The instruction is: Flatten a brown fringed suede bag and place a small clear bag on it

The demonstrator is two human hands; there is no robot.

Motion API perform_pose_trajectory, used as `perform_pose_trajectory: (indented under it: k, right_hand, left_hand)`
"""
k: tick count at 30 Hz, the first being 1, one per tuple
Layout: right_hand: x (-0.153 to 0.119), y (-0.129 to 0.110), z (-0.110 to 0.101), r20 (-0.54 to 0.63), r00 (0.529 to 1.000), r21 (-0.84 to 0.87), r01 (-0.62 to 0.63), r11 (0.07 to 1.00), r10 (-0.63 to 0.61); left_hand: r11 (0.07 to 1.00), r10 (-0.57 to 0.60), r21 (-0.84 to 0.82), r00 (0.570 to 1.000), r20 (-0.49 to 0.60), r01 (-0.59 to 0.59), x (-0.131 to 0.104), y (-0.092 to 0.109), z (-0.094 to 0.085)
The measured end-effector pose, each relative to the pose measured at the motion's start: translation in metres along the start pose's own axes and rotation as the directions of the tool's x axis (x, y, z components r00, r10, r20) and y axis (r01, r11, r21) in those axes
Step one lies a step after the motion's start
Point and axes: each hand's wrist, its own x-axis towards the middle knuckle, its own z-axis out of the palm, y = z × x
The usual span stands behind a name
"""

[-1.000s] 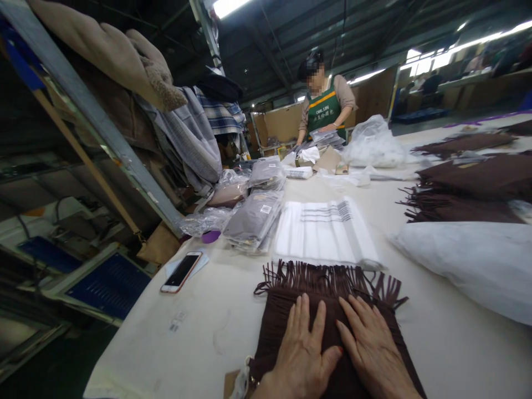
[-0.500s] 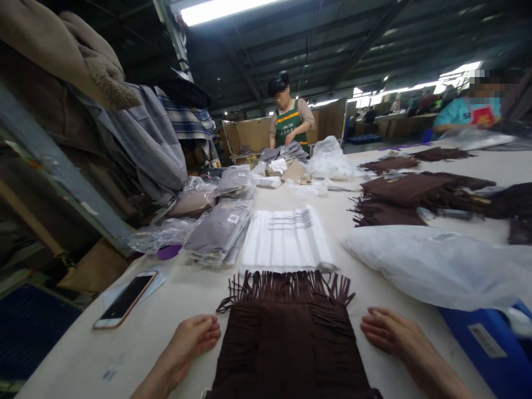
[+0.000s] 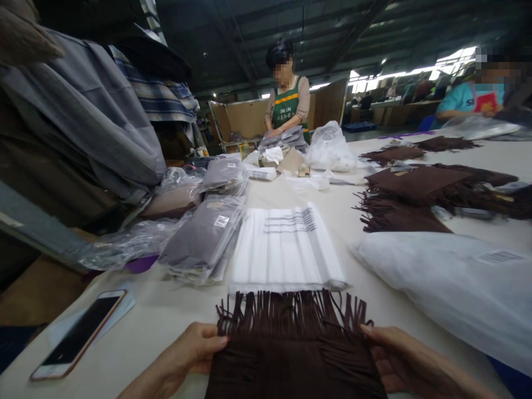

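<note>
A folded dark brown scarf (image 3: 291,360) lies in front of me, its fringe pointing away across the table. My left hand (image 3: 197,346) grips its left edge just below the fringe, thumb on top and fingers underneath. On the opposite edge, my right hand (image 3: 388,352) holds the scarf the same way, with the fingers partly hidden beneath the cloth. Just beyond the fringe lies a stack of white plastic bags (image 3: 286,249) with grey printed lines.
Bagged grey scarves (image 3: 199,235) are piled left of the white stack. A phone (image 3: 78,335) lies at the near left. On the right are a large white plastic bag (image 3: 440,282) and brown fringed scarves (image 3: 419,185). A co-worker in a green apron (image 3: 286,108) stands opposite.
Both hands have moved inward from beside the scarf and closed on its side edges. The camera view has shifted nearer to the table things.
</note>
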Motion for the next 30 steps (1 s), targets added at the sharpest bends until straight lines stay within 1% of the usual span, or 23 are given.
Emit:
perform_pose_trajectory:
  k: [2, 4, 6, 8, 10, 11, 13, 15, 16, 18, 19, 20, 21, 22, 23, 24, 25, 26, 27, 28, 29, 30]
  right_hand:
    - [0.009, -0.005, 0.004, 0.080, 0.997, 0.059, 0.003, 0.998, -0.007]
    - [0.020, -0.009, 0.008, 0.143, 0.990, 0.143, -0.005, 0.990, -0.016]
    - [0.033, -0.013, 0.013, 0.209, 0.978, 0.218, -0.048, 0.975, 0.001]
    - [0.044, -0.015, 0.018, 0.266, 0.963, 0.243, -0.117, 0.963, 0.050]
    - [0.055, -0.018, 0.022, 0.306, 0.949, 0.225, -0.154, 0.962, 0.080]
    - [0.060, -0.020, 0.024, 0.319, 0.944, 0.209, -0.157, 0.965, 0.084]
    - [0.069, -0.023, 0.028, 0.336, 0.939, 0.177, -0.139, 0.974, 0.073]
    - [0.077, -0.027, 0.030, 0.352, 0.934, 0.147, -0.122, 0.982, 0.063]
    - [0.079, -0.030, 0.032, 0.361, 0.930, 0.134, -0.116, 0.984, 0.061]
    - [0.079, -0.038, 0.036, 0.387, 0.920, 0.091, -0.100, 0.991, 0.057]
    - [0.075, -0.042, 0.039, 0.401, 0.914, 0.037, -0.082, 0.996, 0.061]
    - [0.071, -0.045, 0.043, 0.411, 0.910, -0.064, -0.037, 0.997, 0.060]
    - [0.064, -0.047, 0.047, 0.413, 0.910, -0.208, 0.057, 0.976, 0.035]
    - [0.058, -0.047, 0.052, 0.419, 0.907, -0.383, 0.201, 0.902, -0.024]
    - [0.051, -0.044, 0.055, 0.443, 0.890, -0.565, 0.368, 0.739, -0.105]
    - [0.044, -0.038, 0.058, 0.495, 0.845, -0.703, 0.526, 0.479, -0.201]
    - [0.039, -0.028, 0.060, 0.572, 0.768, -0.763, 0.627, 0.157, -0.289]
    - [0.035, -0.014, 0.059, 0.658, 0.676, -0.746, 0.647, -0.160, -0.333]
    - [0.032, 0.001, 0.058, 0.734, 0.593, -0.677, 0.605, -0.419, -0.331]
    - [0.030, 0.018, 0.054, 0.788, 0.526, -0.597, 0.531, -0.601, -0.318]
    - [0.030, 0.035, 0.050, 0.824, 0.474, -0.531, 0.455, -0.715, -0.310]
    - [0.030, 0.051, 0.046, 0.846, 0.430, -0.491, 0.394, -0.777, -0.316]
  left_hand:
    - [0.991, 0.007, -0.132, 0.991, 0.137, 0.011, 0.004, 0.003, 0.003]
    - [0.958, -0.003, -0.274, 0.961, 0.277, 0.082, 0.011, 0.007, 0.007]
    - [0.898, 0.007, -0.405, 0.914, 0.406, 0.173, 0.020, 0.010, 0.011]
    - [0.848, 0.011, -0.457, 0.854, 0.520, 0.268, 0.030, 0.014, 0.016]
    - [0.843, 0.005, -0.425, 0.786, 0.618, 0.329, 0.043, 0.018, 0.021]
    - [0.854, 0.001, -0.393, 0.756, 0.655, 0.340, 0.049, 0.019, 0.024]
    - [0.890, 0.010, -0.331, 0.714, 0.700, 0.313, 0.064, 0.022, 0.028]
    - [0.917, 0.023, -0.293, 0.696, 0.717, 0.272, 0.077, 0.026, 0.032]
    - [0.923, 0.027, -0.285, 0.695, 0.718, 0.259, 0.082, 0.029, 0.033]
    - [0.933, 0.025, -0.267, 0.696, 0.718, 0.241, 0.083, 0.040, 0.036]
    - [0.948, 0.017, -0.231, 0.687, 0.727, 0.221, 0.080, 0.046, 0.037]
    - [0.973, 0.006, -0.159, 0.670, 0.742, 0.167, 0.073, 0.053, 0.040]
    - [0.996, 0.006, -0.064, 0.656, 0.755, 0.065, 0.064, 0.058, 0.042]
    - [0.994, 0.025, 0.048, 0.654, 0.756, -0.093, 0.054, 0.060, 0.045]
    - [0.942, 0.076, 0.163, 0.660, 0.748, -0.293, 0.043, 0.057, 0.049]
    - [0.811, 0.218, 0.254, 0.674, 0.705, -0.528, 0.031, 0.050, 0.054]
    - [0.605, 0.425, 0.329, 0.644, 0.636, -0.725, 0.022, 0.039, 0.059]
    - [0.383, 0.563, 0.426, 0.572, 0.597, -0.820, 0.014, 0.023, 0.064]
    - [0.167, 0.628, 0.523, 0.499, 0.597, -0.836, 0.008, 0.005, 0.068]
    - [-0.029, 0.661, 0.583, 0.422, 0.620, -0.812, 0.005, -0.015, 0.073]
    - [-0.194, 0.672, 0.610, 0.349, 0.653, -0.769, 0.004, -0.033, 0.077]
    - [-0.320, 0.676, 0.627, 0.292, 0.676, -0.710, 0.004, -0.050, 0.080]
